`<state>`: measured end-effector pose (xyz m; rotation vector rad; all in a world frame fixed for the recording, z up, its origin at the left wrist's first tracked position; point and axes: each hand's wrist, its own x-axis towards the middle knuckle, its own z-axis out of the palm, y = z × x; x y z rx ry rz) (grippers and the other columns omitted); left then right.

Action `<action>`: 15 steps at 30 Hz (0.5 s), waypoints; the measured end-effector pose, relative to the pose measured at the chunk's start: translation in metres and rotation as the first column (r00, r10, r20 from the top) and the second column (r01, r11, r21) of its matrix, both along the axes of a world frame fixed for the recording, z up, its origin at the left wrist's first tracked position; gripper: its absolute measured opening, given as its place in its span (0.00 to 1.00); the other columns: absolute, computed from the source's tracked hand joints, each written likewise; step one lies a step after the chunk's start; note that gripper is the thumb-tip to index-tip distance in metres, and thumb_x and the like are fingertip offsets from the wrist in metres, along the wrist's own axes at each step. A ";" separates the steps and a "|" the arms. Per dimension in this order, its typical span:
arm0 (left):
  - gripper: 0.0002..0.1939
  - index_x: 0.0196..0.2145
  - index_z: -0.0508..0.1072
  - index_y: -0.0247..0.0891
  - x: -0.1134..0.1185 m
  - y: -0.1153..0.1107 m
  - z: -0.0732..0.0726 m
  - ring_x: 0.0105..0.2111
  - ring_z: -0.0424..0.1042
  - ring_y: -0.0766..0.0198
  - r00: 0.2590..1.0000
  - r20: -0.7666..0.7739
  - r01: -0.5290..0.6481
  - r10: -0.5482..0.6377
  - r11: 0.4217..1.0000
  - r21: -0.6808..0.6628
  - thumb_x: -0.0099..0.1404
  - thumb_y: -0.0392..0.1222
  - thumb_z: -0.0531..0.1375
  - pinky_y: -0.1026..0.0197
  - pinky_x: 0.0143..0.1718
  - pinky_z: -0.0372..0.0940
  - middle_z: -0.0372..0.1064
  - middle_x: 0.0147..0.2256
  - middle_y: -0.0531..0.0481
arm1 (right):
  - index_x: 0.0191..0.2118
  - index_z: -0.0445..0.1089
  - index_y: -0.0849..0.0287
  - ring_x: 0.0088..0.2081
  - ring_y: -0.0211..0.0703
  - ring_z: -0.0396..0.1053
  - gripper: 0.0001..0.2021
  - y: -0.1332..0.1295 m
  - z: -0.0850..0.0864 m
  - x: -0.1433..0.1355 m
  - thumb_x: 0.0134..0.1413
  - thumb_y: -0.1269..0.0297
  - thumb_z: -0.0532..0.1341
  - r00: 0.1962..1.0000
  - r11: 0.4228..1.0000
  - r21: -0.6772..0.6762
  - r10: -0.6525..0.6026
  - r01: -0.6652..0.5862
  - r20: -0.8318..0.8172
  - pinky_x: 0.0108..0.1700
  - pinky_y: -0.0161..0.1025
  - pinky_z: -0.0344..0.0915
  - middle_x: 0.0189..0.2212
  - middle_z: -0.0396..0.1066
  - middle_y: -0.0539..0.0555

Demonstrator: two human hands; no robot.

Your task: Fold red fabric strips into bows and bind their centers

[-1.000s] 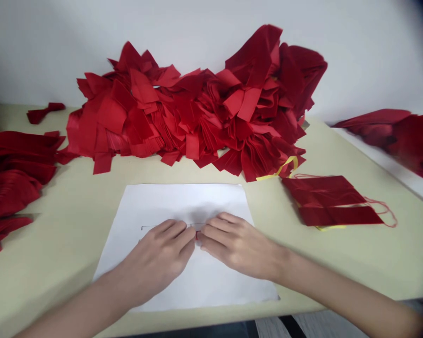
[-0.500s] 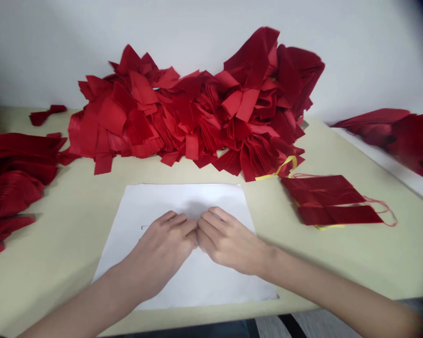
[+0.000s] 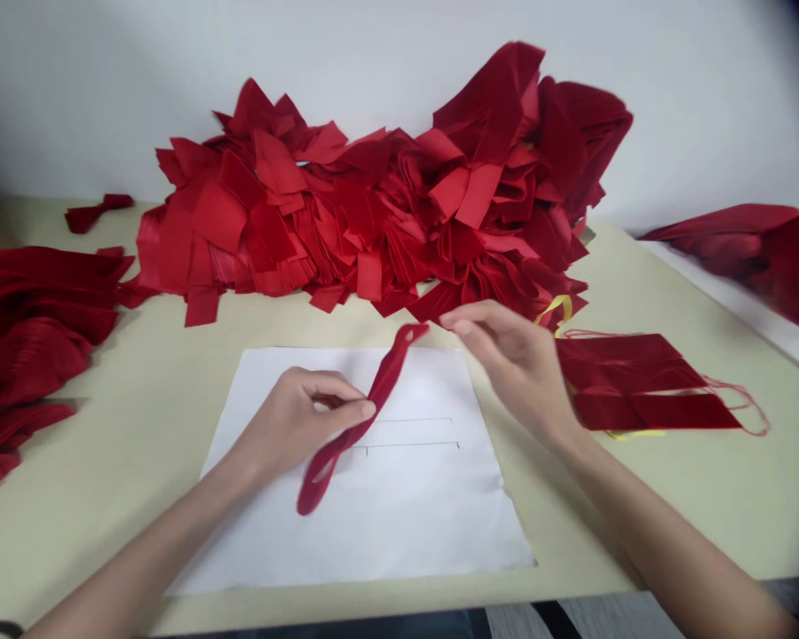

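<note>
My left hand (image 3: pixel 320 417) pinches a folded red velvet strip (image 3: pixel 390 373) between thumb and fingers near its middle. The strip slants above a white paper sheet (image 3: pixel 426 524) with ruled black lines; its lower end forms a loop and its upper end bends right. Just right of that upper end, my right hand (image 3: pixel 516 355) has its thumb and forefinger drawn together in a pinch. A small gap shows between these fingertips and the strip; whether anything fine is between them is too small to tell.
A big heap of red fabric pieces (image 3: pixel 346 222) lies along the wall. More red fabric (image 3: pixel 33 328) is at the left. On the right are flat red pieces with cords (image 3: pixel 645 373), a yellow ribbon (image 3: pixel 559 311) and red fabric on a white board (image 3: pixel 739 293).
The hands, which were together over the paper, have parted. My right hand moved up and right, and the red strip in my left hand has come into sight.
</note>
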<state>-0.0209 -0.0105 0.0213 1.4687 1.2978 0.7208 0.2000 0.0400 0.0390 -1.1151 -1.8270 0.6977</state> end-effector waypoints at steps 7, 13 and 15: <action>0.11 0.24 0.74 0.35 -0.001 0.001 -0.015 0.23 0.63 0.68 0.692 0.713 0.269 0.111 0.877 -0.398 0.55 0.47 0.64 0.66 0.26 0.55 0.66 0.23 0.52 | 0.30 0.70 0.59 0.35 0.37 0.68 0.07 -0.018 -0.003 -0.018 0.54 0.62 0.59 0.960 0.879 -0.394 0.209 -0.269 -0.188 0.40 0.36 0.63 0.31 0.71 0.50; 0.09 0.23 0.74 0.35 0.006 -0.004 -0.023 0.25 0.66 0.66 0.605 0.791 0.373 0.094 0.844 -0.385 0.56 0.43 0.64 0.63 0.31 0.58 0.65 0.21 0.53 | 0.31 0.68 0.60 0.32 0.36 0.70 0.04 -0.036 -0.004 -0.034 0.55 0.66 0.60 0.802 0.637 -0.524 0.277 -0.566 -0.529 0.40 0.37 0.65 0.29 0.70 0.49; 0.09 0.24 0.76 0.35 0.007 -0.006 -0.024 0.24 0.66 0.66 0.600 0.795 0.397 0.086 0.832 -0.389 0.56 0.43 0.64 0.62 0.31 0.58 0.67 0.22 0.51 | 0.31 0.68 0.60 0.30 0.36 0.69 0.03 -0.036 -0.004 -0.033 0.54 0.67 0.60 0.759 0.571 -0.545 0.235 -0.614 -0.607 0.40 0.40 0.65 0.27 0.69 0.48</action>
